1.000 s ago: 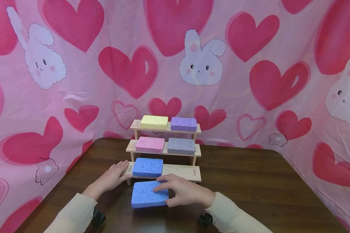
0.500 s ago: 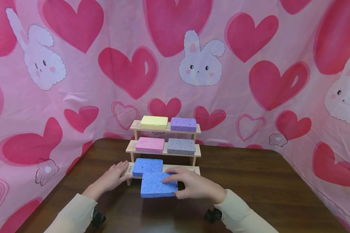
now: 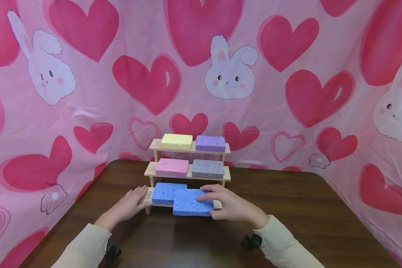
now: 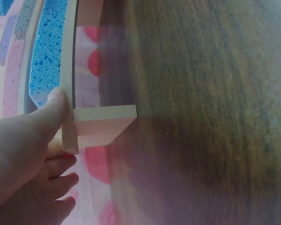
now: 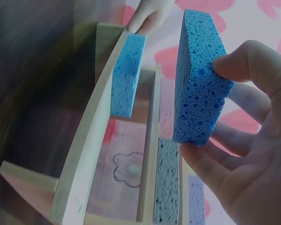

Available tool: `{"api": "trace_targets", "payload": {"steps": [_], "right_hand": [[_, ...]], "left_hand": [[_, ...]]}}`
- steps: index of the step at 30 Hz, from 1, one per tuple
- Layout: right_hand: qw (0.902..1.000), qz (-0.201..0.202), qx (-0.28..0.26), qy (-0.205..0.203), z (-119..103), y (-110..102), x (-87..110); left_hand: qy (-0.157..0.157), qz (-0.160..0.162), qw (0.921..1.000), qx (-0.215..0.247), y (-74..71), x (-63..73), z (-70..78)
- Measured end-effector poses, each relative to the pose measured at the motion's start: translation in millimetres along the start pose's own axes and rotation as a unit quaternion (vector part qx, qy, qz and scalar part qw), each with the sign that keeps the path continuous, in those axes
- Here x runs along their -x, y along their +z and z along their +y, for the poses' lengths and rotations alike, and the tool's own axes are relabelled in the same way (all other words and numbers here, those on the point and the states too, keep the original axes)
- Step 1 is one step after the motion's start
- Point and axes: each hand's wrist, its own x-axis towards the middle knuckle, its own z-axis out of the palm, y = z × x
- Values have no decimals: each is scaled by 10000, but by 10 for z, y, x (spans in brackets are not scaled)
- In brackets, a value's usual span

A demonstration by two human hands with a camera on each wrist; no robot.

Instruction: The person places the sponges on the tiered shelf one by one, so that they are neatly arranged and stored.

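My right hand grips a blue sponge by its right end, thumb on one side and fingers on the other. In the right wrist view this held sponge is lifted above the bottom tier of the wooden rack. A second blue sponge lies on the left of that tier, partly overlapped by the held one in the head view. My left hand holds the tier's left end; in the left wrist view its thumb presses the front edge beside the sponge.
On the middle tier lie a pink sponge and a grey sponge. The top tier carries a yellow sponge and a purple sponge. The rack stands on a dark wooden table, before a pink cloth with hearts and rabbits.
My right hand has carried the blue sponge rightward and away from me, from in front of the rack to over the bottom tier. The left hand has stayed in place.
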Motion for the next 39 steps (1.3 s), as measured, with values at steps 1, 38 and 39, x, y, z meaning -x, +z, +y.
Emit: {"api": "trace_targets", "payload": {"steps": [1,38,39], "right_hand": [[10000,28,-11,25,13,-8,8],[9947,106,-358,960,610,105,126],[9947,94,-350,962,620,110,125]], "left_hand": [[0,-2,10000,4,1,2,0],[44,28,10000,22,-4,16,14],[42,24,10000,19,-4,16,13]]}}
